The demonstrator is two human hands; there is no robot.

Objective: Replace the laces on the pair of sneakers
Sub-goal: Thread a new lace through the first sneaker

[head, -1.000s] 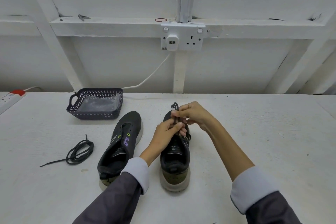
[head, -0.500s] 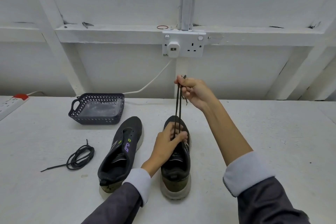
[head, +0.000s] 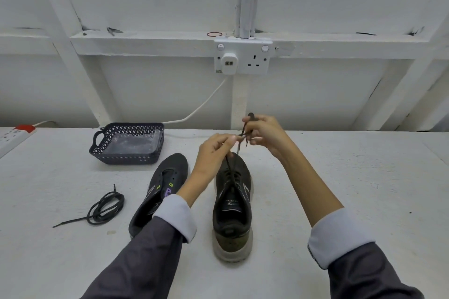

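We work over the middle of the worktop (head: pixel 340 189), where the two dark sneakers stand side by side with their toes toward the far edge. Our left hand (head: pixel 213 150) and right hand (head: pixel 264 133) are raised just above the toe of the right sneaker (head: pixel 233 204), nearly touching each other. A black lace (head: pixel 230 167) rises from this sneaker's eyelets to both hands. The left thumb and forefinger are pinched together on it, and the right fingers (head: pixel 255 120) are curled round its upper part, with a short loop sticking out above them. The left sneaker (head: pixel 170 172) lies just beside it, unlaced and partly hidden by our left sleeve. A second black lace (head: pixel 107 206) lies coiled toward the left edge. A dark basket (head: pixel 126 158) sits near the far edge, left of the middle, and a power strip (head: pixel 14 136) lies at the far left corner.
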